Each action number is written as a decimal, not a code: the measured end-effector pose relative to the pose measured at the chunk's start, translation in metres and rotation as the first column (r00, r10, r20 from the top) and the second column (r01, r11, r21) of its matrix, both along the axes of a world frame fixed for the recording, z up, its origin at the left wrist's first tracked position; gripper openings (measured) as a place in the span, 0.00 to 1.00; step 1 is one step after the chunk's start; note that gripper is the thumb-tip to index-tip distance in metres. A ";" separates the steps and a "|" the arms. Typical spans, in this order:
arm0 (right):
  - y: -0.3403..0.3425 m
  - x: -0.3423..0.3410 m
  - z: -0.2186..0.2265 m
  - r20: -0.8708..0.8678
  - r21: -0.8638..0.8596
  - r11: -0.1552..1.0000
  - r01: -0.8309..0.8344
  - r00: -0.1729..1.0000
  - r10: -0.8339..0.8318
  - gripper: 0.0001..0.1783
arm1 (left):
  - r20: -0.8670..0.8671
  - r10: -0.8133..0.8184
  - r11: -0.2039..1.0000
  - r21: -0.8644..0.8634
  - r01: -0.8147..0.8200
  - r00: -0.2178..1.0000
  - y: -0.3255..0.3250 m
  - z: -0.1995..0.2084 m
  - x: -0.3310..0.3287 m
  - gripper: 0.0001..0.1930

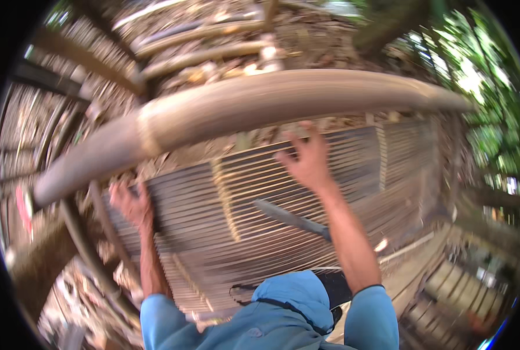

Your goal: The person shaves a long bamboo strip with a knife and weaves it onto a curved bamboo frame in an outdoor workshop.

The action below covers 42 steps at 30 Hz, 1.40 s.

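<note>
A thick bamboo pole (230, 104) spans the view from left to right, just beyond my hands. My left hand (132, 204) is raised near the pole's left part, its fingers apart and nothing seen in it. Farther right, my right hand (307, 156) has spread fingers, with the tips close to the pole's lower edge; whether they touch it I cannot tell. Beneath both hands is a platform of narrow slats (271, 251) bound with pale woven strips. A long-bladed knife (289, 217) lies on the slats beside my right forearm. Motion blurs much of the picture.
Several thinner poles (207, 53) lie on the leaf-strewn ground at the far side. Wooden posts and rails (90, 61) stand at the left. A slatted wooden piece (464, 289) is at the lower right, and green foliage (493, 87) grows at the right.
</note>
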State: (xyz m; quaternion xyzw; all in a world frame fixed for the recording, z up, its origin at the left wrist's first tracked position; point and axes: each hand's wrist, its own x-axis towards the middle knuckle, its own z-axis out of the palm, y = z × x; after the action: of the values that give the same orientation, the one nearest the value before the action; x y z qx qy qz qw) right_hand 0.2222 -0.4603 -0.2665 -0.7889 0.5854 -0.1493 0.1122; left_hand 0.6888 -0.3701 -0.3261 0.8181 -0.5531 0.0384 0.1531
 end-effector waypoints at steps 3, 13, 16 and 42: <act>0.027 0.003 0.054 0.075 0.307 0.942 0.138 0.983 -0.168 0.38 | 0.001 0.083 0.996 0.025 -0.083 0.997 0.013 0.006 0.014 0.29; 0.211 -0.143 0.091 0.016 0.402 0.856 0.324 0.933 -0.360 0.48 | -0.071 -0.385 0.892 -0.284 0.351 0.920 -0.038 0.034 -0.110 0.29; 0.244 -0.147 0.091 -0.043 0.413 0.814 0.409 0.901 -0.431 0.48 | -0.191 -0.551 0.829 -0.242 0.505 0.813 -0.072 0.051 -0.243 0.20; 0.320 -0.213 0.173 -0.038 0.190 0.567 0.801 0.583 -0.811 0.41 | -0.094 -0.605 0.792 0.023 0.610 0.790 -0.110 0.041 -0.362 0.24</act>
State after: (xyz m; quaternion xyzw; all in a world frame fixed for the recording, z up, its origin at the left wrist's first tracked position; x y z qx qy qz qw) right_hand 0.0093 -0.1405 -0.0939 -0.4168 0.8884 -0.1497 0.1206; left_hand 0.3272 -0.4800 -0.2846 0.6016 -0.7806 -0.0607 0.1584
